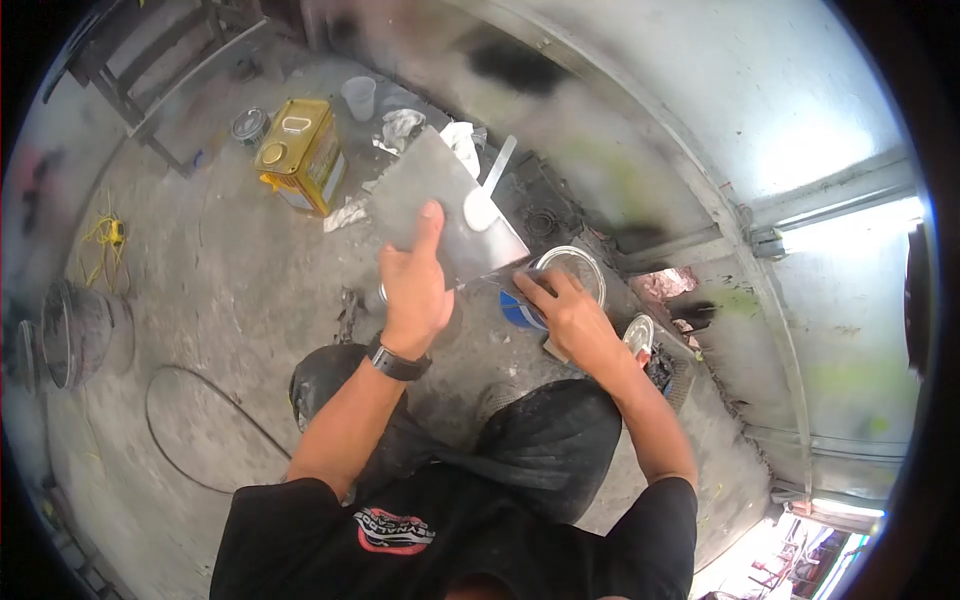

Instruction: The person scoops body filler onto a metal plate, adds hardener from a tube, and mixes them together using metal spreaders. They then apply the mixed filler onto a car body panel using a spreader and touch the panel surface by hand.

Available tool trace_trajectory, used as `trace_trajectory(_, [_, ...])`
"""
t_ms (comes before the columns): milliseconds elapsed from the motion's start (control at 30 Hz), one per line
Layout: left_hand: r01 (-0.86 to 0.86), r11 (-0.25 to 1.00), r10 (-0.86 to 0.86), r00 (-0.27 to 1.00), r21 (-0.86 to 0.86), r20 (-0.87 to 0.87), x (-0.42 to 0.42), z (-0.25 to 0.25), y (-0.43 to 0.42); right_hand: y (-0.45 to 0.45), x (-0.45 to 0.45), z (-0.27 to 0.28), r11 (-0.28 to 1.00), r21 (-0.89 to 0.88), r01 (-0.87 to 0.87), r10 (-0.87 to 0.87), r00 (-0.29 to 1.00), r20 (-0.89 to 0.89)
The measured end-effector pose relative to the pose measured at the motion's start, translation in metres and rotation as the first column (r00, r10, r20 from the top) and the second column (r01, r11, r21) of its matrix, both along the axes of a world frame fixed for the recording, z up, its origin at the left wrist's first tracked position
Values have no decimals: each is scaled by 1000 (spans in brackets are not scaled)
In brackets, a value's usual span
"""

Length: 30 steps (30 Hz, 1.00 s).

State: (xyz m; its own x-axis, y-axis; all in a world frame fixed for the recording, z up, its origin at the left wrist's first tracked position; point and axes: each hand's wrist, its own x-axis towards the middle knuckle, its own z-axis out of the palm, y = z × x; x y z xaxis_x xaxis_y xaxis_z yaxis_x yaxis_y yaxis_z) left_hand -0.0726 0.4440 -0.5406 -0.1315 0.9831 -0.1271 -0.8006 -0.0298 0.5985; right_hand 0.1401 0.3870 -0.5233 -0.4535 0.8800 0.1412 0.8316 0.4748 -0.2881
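My left hand [413,290] grips a flat grey metal plate [425,190], its thumb lying across the top face. Near the plate's right edge is a rounded pale patch [481,211], and a pale strip [501,163] runs up from it past the edge. At the plate's lower right corner, my right hand [568,312] is closed, fingers pinched on a thin dark piece that I cannot make out. Just behind and partly hidden by that hand stands a blue can [517,311] with a pale round top.
A yellow metal tin [303,150] stands on the concrete floor, beside a small round can [250,124] and a clear cup [359,97]. Crumpled paper [400,129] lies behind the plate. A bucket [70,335] and a black hose [200,375] are left; a metal panel [640,120] rises right.
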Motion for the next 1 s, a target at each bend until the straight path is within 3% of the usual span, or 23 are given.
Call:
trace_trajectory(67, [17, 1000, -17, 999, 3, 28, -12, -2, 6, 0, 1, -3, 989, -139, 59, -86, 977, -195])
trace_trajectory(100, [0, 1000, 0, 1000, 0, -4, -14, -6, 9, 0, 1, 8, 948, -299, 113, -191, 950, -248])
trace_trajectory(167, [28, 999, -25, 993, 22, -113, -20, -3, 14, 4, -3, 39, 786, -592, 178, -423, 853, -305])
trace_trajectory(267, [129, 992, -127, 971, -1, -202, -26, -4, 14, 11, 21, 33, 531, -847, -31, -585, 710, -393])
trace_trajectory(300, [166, 986, -165, 963, -14, -213, -26, -5, 15, 11, 17, 33, 556, -821, -132, -586, 638, -499])
trace_trajectory(500, [328, 943, -316, 937, 60, -151, -19, -2, 5, 19, 50, 9, 452, -874, -180, -710, 520, -475])
trace_trajectory(600, [351, 935, -344, 932, 47, -117, -23, -3, 5, 27, 78, -7, 406, -902, 147, -842, 444, -307])
trace_trajectory(633, [346, 937, -340, 934, 45, -112, -23, -4, 6, 25, 76, -7, 523, -829, 197, -788, 482, -383])
trace_trajectory(667, [413, 911, -412, 910, -2, 32, -21, -6, 7, 24, 74, -6, 628, -738, 249, -727, 525, -442])
trace_trajectory(733, [565, 823, -521, 791, -57, 322, -16, -9, 7, 16, 23, 24, 855, -494, 154, -489, 555, -673])
trace_trajectory(767, [574, 815, -528, 793, -83, 303, -10, -10, 5, 12, 8, 30, 827, -508, 241, -549, 544, -635])
trace_trajectory(800, [579, 807, -533, 797, -112, 285, -3, -13, 1, 9, -6, 54, 959, -215, 186, -274, 804, -528])
trace_trajectory(867, [540, 832, -516, 838, -128, 178, -2, -11, 1, -4, -21, 76, 955, -266, 132, -282, 681, -676])
trace_trajectory(967, [419, 900, -429, 899, -117, -84, -13, 7, 1, 4, -1, 80, 999, 27, 34, -9, 774, -634])
trace_trajectory(1000, [404, 908, -419, 870, -110, -261, -15, 4, 0, 9, -2, 79, 990, 129, 65, -5, 909, -416])
